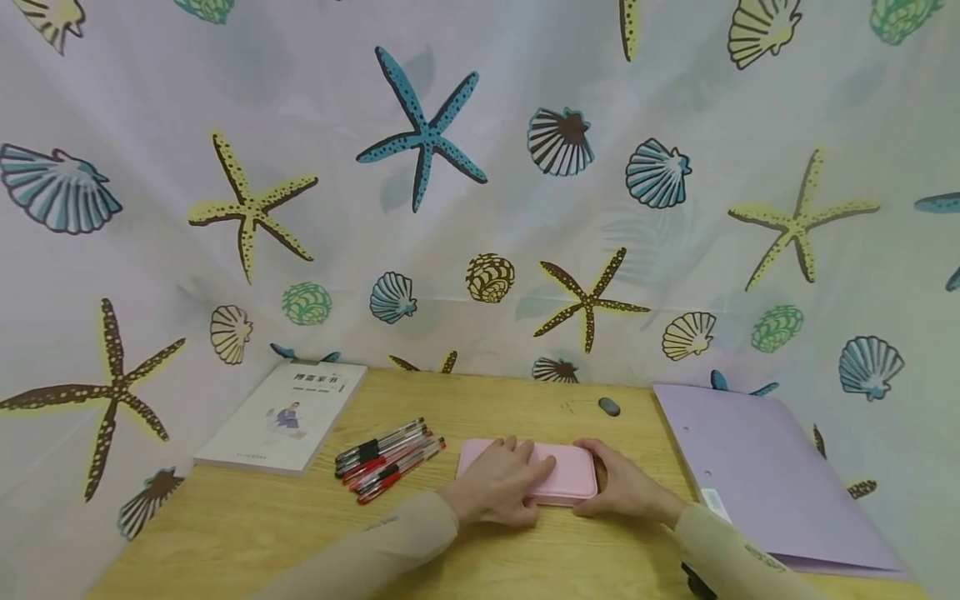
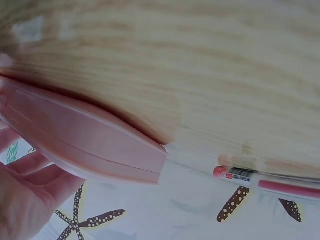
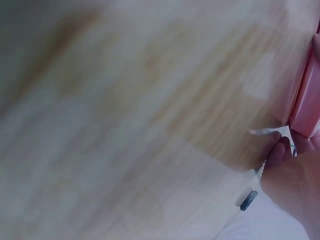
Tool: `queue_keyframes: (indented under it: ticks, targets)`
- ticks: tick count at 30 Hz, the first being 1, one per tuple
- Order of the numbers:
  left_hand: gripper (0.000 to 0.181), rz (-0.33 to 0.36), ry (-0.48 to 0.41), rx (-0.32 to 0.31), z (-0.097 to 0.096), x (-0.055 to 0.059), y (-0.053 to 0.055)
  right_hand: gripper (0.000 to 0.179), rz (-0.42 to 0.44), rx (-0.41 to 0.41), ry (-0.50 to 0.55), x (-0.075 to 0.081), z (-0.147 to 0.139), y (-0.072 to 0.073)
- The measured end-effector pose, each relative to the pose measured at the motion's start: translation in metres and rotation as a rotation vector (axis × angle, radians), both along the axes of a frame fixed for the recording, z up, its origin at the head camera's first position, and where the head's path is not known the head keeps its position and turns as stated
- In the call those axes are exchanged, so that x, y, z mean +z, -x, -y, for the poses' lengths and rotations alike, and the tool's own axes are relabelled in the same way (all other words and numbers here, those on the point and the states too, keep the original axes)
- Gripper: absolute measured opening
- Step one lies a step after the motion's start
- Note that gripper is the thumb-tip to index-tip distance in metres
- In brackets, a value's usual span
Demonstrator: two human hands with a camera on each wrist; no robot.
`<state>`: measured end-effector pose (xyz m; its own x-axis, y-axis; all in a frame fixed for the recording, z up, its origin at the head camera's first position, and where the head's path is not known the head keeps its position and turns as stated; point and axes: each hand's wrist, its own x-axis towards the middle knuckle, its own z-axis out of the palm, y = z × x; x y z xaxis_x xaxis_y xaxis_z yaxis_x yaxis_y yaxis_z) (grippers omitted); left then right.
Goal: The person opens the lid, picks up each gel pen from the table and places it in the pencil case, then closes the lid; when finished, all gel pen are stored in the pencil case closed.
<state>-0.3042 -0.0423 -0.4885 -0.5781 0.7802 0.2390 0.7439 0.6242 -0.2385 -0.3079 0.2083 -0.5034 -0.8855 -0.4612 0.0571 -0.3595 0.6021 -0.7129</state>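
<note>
A pink case (image 1: 573, 473) with rounded corners lies flat on the wooden table. My left hand (image 1: 498, 483) rests across its lid, with the fingers stretched over the top and the thumb by the front edge. The left wrist view shows the side of the case (image 2: 95, 135) with a seam along it, beside the left fingers. Around the right end of the case curls my right hand (image 1: 630, 485), fingers at the back corner and thumb at the front one. Only a strip of the case (image 3: 306, 102) shows in the right wrist view, at the right hand's fingertips.
Several red and black pens (image 1: 390, 458) lie left of the case. Farther left is a white book (image 1: 288, 417). A small dark oval object (image 1: 609, 407) sits behind the right hand, and a purple folder (image 1: 780, 475) covers the right side. A patterned curtain (image 1: 480, 208) hangs behind the table.
</note>
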Motion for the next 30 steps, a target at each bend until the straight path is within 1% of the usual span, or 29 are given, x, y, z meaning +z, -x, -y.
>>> queue_keyframes:
  ticks: [5, 10, 13, 20, 23, 25, 26, 30]
  targets:
    - [0.059, -0.042, 0.029, -0.017, -0.004, 0.000, 0.000, 0.097, -0.009, 0.003, -0.006, -0.001, 0.000, 0.001]
    - [0.062, -0.055, 0.034, -0.029, -0.006, 0.001, 0.001, 0.097, -0.003, 0.006, -0.012, -0.001, -0.001, 0.002]
    - [0.060, -0.063, 0.047, -0.043, -0.008, 0.000, 0.001, 0.097, 0.007, 0.015, -0.008, -0.001, -0.001, 0.002]
    - [0.047, -0.153, 0.080, -0.110, -0.015, -0.001, -0.006, 0.097, 0.004, 0.006, -0.014, 0.002, 0.000, 0.001]
    - [0.041, -0.158, 0.083, -0.117, -0.017, 0.000, -0.008, 0.098, 0.001, -0.005, -0.033, 0.002, -0.001, 0.002]
    - [0.039, -0.141, 0.087, -0.114, -0.018, 0.001, -0.009, 0.098, -0.001, -0.012, -0.054, 0.002, -0.001, 0.002]
    - [0.038, -0.142, 0.089, -0.116, -0.017, 0.002, -0.009, 0.098, -0.003, -0.009, -0.058, 0.002, -0.001, 0.002]
    - [0.036, -0.159, 0.082, -0.139, -0.012, 0.003, -0.005, 0.099, -0.012, -0.005, -0.061, 0.001, -0.001, 0.003]
